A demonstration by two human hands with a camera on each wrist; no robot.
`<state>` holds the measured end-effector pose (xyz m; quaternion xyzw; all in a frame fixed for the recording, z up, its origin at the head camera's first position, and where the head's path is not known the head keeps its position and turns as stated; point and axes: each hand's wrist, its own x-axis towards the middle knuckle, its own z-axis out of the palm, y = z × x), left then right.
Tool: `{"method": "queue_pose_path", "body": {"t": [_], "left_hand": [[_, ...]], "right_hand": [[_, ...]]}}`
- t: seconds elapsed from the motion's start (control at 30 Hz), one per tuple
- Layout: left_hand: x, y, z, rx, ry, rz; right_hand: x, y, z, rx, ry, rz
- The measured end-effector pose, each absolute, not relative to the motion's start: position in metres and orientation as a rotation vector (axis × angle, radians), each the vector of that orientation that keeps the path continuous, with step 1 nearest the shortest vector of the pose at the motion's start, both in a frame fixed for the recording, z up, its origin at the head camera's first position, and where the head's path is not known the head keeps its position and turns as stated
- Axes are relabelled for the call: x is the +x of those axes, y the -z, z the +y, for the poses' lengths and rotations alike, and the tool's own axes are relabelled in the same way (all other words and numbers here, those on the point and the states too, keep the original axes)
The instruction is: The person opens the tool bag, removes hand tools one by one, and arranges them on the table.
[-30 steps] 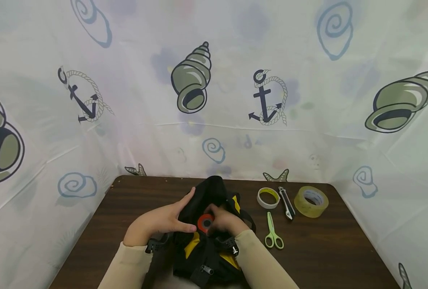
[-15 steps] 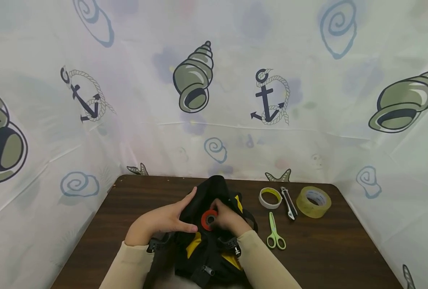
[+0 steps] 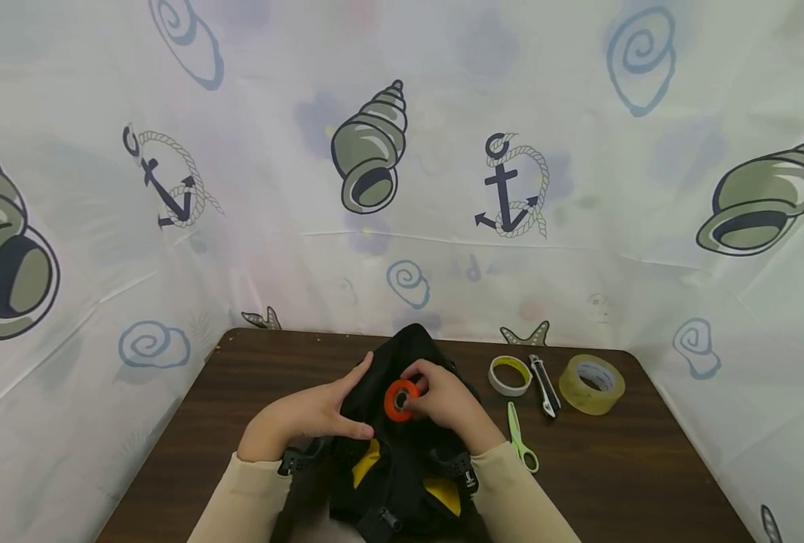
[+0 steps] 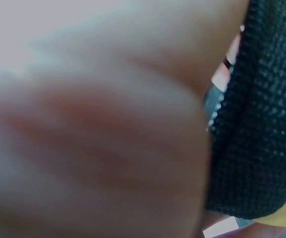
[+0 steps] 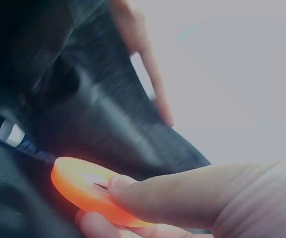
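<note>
My right hand (image 3: 443,403) pinches a roll of orange tape (image 3: 393,406) over the mouth of a black bag (image 3: 409,467) with yellow patches. In the right wrist view, the thumb presses one face of the orange roll (image 5: 71,181), and fingers lie under it. My left hand (image 3: 314,415) rests against the bag's left side, thumb and forefinger straight and spread apart; its other fingers are hidden. Fingers of the left hand (image 5: 155,84) lie along the outside of the bag's wall. Inside the bag shows a white-ended blue stick-like object (image 5: 16,136). The left wrist view holds mostly blurred skin.
On the right of the brown table (image 3: 612,467) lie a white-and-yellow tape roll (image 3: 495,379), a utility knife (image 3: 544,386), a wide roll of clear yellowish tape (image 3: 602,402) and green scissors (image 3: 516,434). A patterned cloth (image 3: 443,286) stands behind the table.
My right hand has risen from inside the bag and moved slightly right, bringing the orange tape up into fuller view. The right sleeve now covers part of the scissors. The left hand has stayed put.
</note>
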<state>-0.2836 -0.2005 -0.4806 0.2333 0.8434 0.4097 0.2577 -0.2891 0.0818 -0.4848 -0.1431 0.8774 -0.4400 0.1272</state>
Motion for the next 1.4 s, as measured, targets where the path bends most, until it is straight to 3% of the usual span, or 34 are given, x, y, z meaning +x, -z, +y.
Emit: {"method": "queue_pose_path", "body": {"t": [0.37,0.6,0.9,1.2,1.4], "left_hand": [[-0.285,0.481,-0.200,0.640,-1.085,2.309],[-0.285,0.481,-0.198,0.643,-1.096,2.306],[-0.283,0.482,-0.197,0.628,-1.075,2.316],[-0.285,0.484,-0.198,0.647,-1.083,2.307],[-0.285,0.485,-0.198,0.628,-1.073,2.315]], "right_hand": [[-0.255,0.453,0.115,-0.504,1.565,2.510],[-0.238,0.453,0.158,-0.352,2.007,2.586],[-0.219,0.483,0.215,0.040,2.301,2.583],[-0.201,0.538,0.273,0.275,2.251,2.617],[-0.193,0.569,0.309,0.634,2.245,2.474]]}}
